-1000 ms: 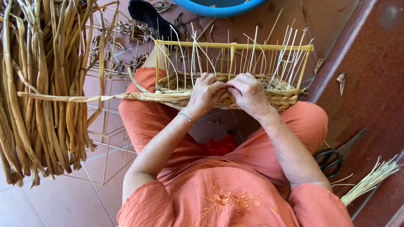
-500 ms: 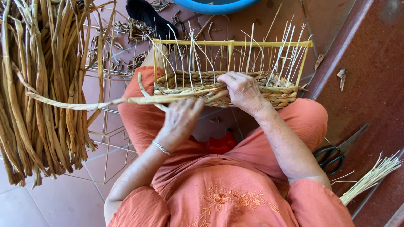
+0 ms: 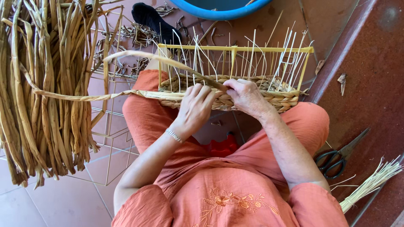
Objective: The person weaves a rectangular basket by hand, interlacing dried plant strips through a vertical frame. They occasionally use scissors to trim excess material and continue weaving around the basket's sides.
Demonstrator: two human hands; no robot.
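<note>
A half-woven straw basket (image 3: 269, 97) rests on my lap, built on a yellow wire frame (image 3: 235, 49) with thin pale spokes standing up. My left hand (image 3: 195, 107) presses on the woven front wall and holds a long dried strand (image 3: 84, 96) that trails off to the left. My right hand (image 3: 246, 97) pinches another strand (image 3: 160, 60) at the basket's rim; that strand arcs up and left.
A thick bundle of dried reeds (image 3: 42, 84) hangs over a wire rack (image 3: 111, 138) on the left. Black-handled scissors (image 3: 336, 157) and a small sheaf of pale stalks (image 3: 370, 183) lie at the right. A blue tub (image 3: 227, 8) stands at the top, a black-socked foot (image 3: 153, 21) beside it.
My left hand dropped away from the basket, then returned to its front wall. A strand now arcs up over the left side of the frame.
</note>
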